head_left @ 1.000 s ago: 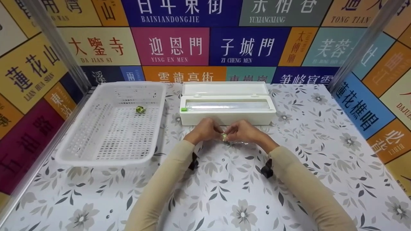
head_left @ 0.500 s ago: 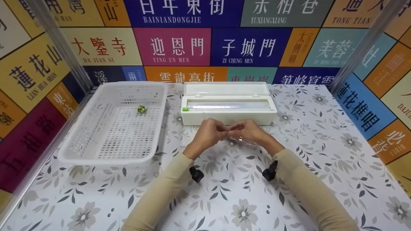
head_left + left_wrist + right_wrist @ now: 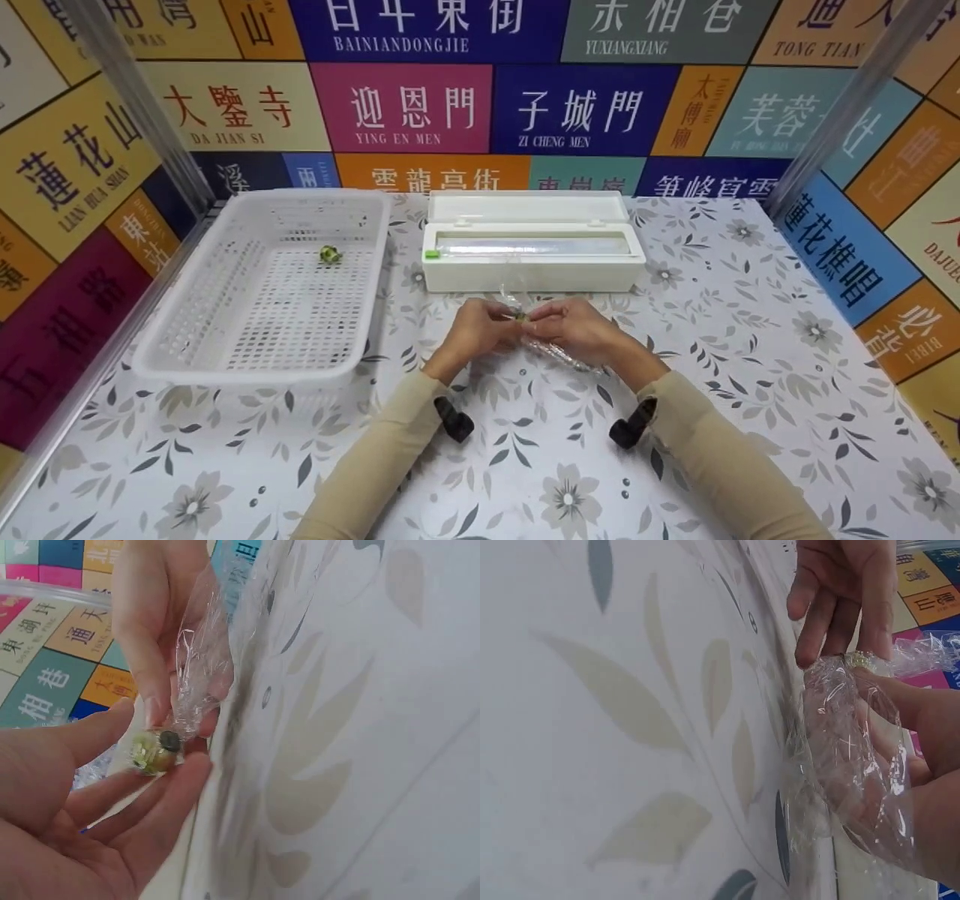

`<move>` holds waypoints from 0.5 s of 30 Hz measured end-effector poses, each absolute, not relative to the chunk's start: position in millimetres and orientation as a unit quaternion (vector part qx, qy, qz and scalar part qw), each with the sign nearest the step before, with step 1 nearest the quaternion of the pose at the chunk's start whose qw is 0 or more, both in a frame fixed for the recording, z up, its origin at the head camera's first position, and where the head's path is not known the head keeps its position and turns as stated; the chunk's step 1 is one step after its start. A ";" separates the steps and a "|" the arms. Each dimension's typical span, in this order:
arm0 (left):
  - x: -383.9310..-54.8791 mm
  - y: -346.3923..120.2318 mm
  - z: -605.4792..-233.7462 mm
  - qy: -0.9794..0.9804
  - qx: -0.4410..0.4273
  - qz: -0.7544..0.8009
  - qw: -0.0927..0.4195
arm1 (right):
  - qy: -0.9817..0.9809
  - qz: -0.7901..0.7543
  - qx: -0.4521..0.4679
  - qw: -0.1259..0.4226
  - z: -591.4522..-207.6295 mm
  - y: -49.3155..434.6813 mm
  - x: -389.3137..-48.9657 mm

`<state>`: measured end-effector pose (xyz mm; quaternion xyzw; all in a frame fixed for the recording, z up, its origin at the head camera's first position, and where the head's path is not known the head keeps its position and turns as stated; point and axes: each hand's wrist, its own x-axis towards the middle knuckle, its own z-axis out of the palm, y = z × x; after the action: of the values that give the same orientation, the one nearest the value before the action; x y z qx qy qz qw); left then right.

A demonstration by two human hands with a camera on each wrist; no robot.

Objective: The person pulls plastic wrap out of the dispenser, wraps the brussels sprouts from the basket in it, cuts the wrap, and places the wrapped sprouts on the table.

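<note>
A small round green piece with a dark end (image 3: 156, 750), wrapped in clear cling film (image 3: 201, 664), lies between both hands in front of the white film dispenser (image 3: 534, 276). My right hand (image 3: 574, 330) pinches the wrapped piece and film, thumb on top. A crumpled tail of film trails beneath that hand in the right wrist view. My left hand (image 3: 476, 330) meets it from the other side, its fairly straight fingers touching the piece from below. In the left wrist view the left thumb stands a little apart from it. Another film end rises toward the dispenser.
The dispenser's lid stands raised, showing a film roll (image 3: 532, 246) and a green slider (image 3: 432, 255). At left sits a white perforated basket (image 3: 247, 375) with one green piece (image 3: 330, 255) inside. A flower-patterned cloth (image 3: 570, 495) covers the table; printed panels wall the back and sides.
Both hands have come slightly nearer, away from the dispenser. More film shows now: one end stands up beyond the fingers, and a twisted tail hangs under the right hand.
</note>
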<state>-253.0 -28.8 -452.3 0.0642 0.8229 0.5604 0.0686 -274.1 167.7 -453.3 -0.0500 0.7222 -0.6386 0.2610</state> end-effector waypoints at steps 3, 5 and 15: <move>-255.1 -31.7 -457.4 0.804 0.061 0.589 0.060 | 0.707 -0.653 -0.042 0.267 -454.2 166.4 -269.5; -256.2 -33.7 -460.2 0.778 0.053 0.620 0.084 | 0.706 -0.651 -0.046 0.274 -454.7 167.0 -268.0; -266.7 -43.2 -464.9 0.676 0.033 0.721 0.149 | 0.644 -0.699 -0.059 0.305 -452.4 187.2 -272.6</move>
<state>-266.7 -43.2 -464.9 0.0330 0.6762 0.7207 0.1492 -272.6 187.2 -452.4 -0.0586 0.6440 -0.6994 0.3045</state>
